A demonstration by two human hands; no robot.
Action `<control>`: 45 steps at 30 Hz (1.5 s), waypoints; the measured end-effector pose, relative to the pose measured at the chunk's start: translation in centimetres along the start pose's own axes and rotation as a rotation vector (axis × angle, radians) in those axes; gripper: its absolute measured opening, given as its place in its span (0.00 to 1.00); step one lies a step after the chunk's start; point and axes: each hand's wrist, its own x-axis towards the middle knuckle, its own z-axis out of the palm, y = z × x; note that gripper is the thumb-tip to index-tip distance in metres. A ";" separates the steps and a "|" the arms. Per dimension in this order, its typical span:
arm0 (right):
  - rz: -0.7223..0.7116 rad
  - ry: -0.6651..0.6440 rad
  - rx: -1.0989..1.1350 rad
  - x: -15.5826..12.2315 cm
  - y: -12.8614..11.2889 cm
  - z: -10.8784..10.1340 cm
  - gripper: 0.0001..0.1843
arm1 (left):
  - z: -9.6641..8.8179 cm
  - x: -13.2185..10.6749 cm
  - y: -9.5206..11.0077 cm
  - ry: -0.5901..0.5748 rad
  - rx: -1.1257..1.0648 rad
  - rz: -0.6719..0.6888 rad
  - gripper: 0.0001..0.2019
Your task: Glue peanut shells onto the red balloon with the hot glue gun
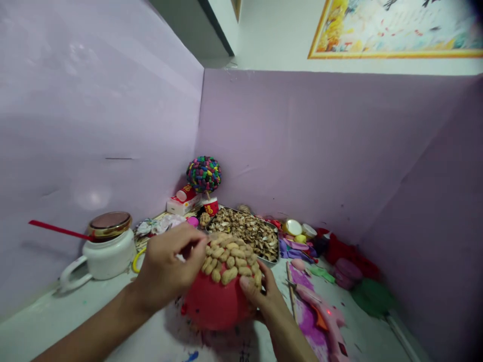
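Observation:
A red balloon point(219, 306) is in front of me, its upper part covered with peanuts in their shells point(231, 259). My right hand point(266, 296) supports the balloon from the right, its thumb pressing near the lowest peanuts. At the upper left of the peanut layer is my left hand point(169, 261), with thumb and fingers pinched together. What the left fingers hold, if anything, is hidden. Behind the balloon stands a metal tray point(279, 251) filled with peanut shells point(249, 226).
A pink glue gun point(324, 314) lies at right on a purple-stained board point(304, 296). At left stands a white mug point(113, 256) with a lidded jar top and a red stick point(58, 230). A multicoloured ball tree point(204, 174) and coloured clay pieces point(296, 246) sit behind.

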 end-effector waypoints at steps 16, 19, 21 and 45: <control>-0.182 0.037 -0.107 -0.7 2.2 0.9 0.47 | -0.8 -4.9 2.1 -0.120 0.521 0.531 0.08; -0.180 0.044 -0.115 -0.7 2.3 0.9 0.48 | -0.7 -4.7 2.2 -0.141 0.587 0.547 0.08; -0.178 0.064 -0.110 -0.6 2.4 0.9 0.48 | -0.7 -4.6 2.4 -0.156 0.619 0.577 0.09; -0.197 0.056 -0.006 -0.6 2.5 1.1 0.45 | -0.4 -3.8 2.6 -0.177 0.714 0.685 0.16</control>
